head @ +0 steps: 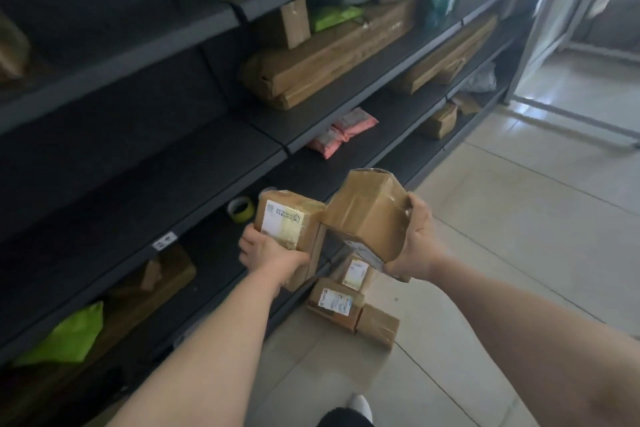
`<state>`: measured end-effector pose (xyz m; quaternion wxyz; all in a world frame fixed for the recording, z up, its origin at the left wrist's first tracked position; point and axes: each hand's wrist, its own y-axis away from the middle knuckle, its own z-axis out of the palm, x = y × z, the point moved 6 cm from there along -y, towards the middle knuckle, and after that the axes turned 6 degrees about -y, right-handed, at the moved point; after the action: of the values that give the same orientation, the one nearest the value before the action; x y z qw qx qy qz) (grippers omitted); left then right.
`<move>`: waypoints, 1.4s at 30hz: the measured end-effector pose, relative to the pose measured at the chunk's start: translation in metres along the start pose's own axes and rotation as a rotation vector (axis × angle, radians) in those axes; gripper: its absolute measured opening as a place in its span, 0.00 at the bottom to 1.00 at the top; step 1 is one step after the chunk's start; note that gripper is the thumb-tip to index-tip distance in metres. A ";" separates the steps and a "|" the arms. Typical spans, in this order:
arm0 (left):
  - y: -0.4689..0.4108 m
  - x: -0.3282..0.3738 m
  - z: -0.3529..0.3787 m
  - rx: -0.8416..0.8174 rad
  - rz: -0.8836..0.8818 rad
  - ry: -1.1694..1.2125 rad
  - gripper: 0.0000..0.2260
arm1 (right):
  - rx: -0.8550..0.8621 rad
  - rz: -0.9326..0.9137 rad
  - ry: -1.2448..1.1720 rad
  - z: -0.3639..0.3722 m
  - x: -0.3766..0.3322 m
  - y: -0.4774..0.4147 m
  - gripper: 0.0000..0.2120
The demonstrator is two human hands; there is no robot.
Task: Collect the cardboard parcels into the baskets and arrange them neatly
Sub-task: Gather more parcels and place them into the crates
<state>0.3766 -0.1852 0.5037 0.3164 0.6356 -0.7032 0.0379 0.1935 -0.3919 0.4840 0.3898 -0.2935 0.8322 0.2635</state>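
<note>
Being readied for basketing, a labelled parcel (pixel 287 222) is being grasped by the left grip (pixel 270 253), a box (pixel 363 215) by the right grip (pixel 415 243).

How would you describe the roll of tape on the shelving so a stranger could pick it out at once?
Find the dark metal shelving along the left, then the low shelf with a small white tag on its front edge. Beside the labelled parcel in the left hand sits the tape roll: a small hollow yellow-green ring, unlike the brown boxes nearby.
</note>
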 end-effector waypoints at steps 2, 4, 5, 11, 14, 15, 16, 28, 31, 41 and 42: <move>0.020 -0.021 -0.016 0.045 -0.079 0.075 0.54 | -0.034 0.040 -0.024 0.008 -0.010 0.003 0.64; 0.041 -0.046 -0.026 0.050 -0.184 0.248 0.55 | -0.108 0.104 -0.096 0.018 -0.019 0.012 0.64; 0.053 -0.059 -0.029 0.031 -0.233 0.388 0.55 | -0.165 0.155 -0.175 0.026 -0.021 0.017 0.62; 0.134 -0.128 -0.053 0.034 -0.401 0.966 0.28 | -0.627 0.357 -0.507 0.077 -0.039 0.073 0.31; 0.176 -0.161 -0.072 0.076 -0.395 1.054 0.14 | -0.815 0.343 -0.496 0.105 -0.056 0.103 0.25; 0.189 -0.173 -0.078 0.090 -0.396 1.076 0.11 | -0.878 0.332 -0.473 0.117 -0.063 0.114 0.25; 0.201 -0.184 -0.086 0.104 -0.401 1.098 0.11 | -0.944 0.324 -0.450 0.128 -0.071 0.127 0.26; 0.292 -0.353 -0.148 0.213 -0.433 1.515 0.21 | -1.171 0.406 -0.589 0.232 -0.137 0.252 0.16; 0.309 -0.401 -0.162 0.213 -0.461 1.584 0.26 | -1.097 0.529 -0.663 0.271 -0.140 0.284 0.21; 0.356 -0.550 -0.209 0.142 -0.534 1.609 0.28 | -1.153 0.436 -0.355 0.398 -0.168 0.421 0.23; 0.359 -0.557 -0.215 0.150 -0.522 1.609 0.26 | -1.175 0.401 -0.321 0.406 -0.171 0.434 0.26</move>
<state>0.1276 0.4647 0.5255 0.6759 0.5762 -0.0904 0.4506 0.1830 0.2264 0.4857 0.2268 -0.2539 0.5190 0.7840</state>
